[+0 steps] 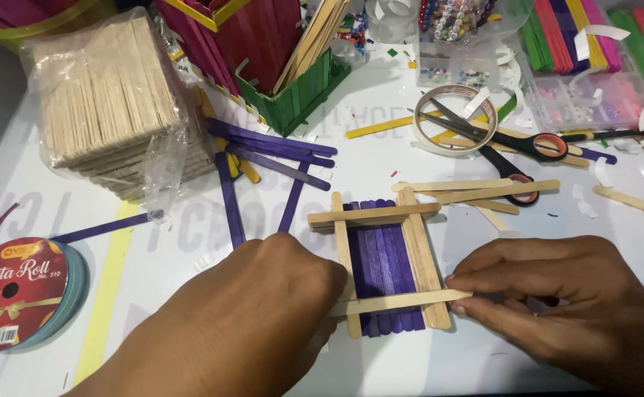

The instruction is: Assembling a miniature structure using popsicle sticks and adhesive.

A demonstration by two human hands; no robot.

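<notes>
A small panel of purple craft sticks (pixel 384 261) lies on the white table, framed by plain wooden sticks along its left, right and top edges. Across its lower end lies another plain wooden stick (pixel 403 300). My left hand (pixel 263 309) presses on that stick's left end and hides it. My right hand (pixel 557 301) pinches its right end between thumb and fingers.
Loose purple sticks (pixel 278 158) lie behind the panel. A bag of plain sticks (pixel 112 95) sits far left, a ribbon roll (pixel 17 294) near left. Scissors (pixel 498 140) and a tape ring (pixel 454 117) are back right, with bead boxes (pixel 469 51) and coloured sticks (pixel 594 37).
</notes>
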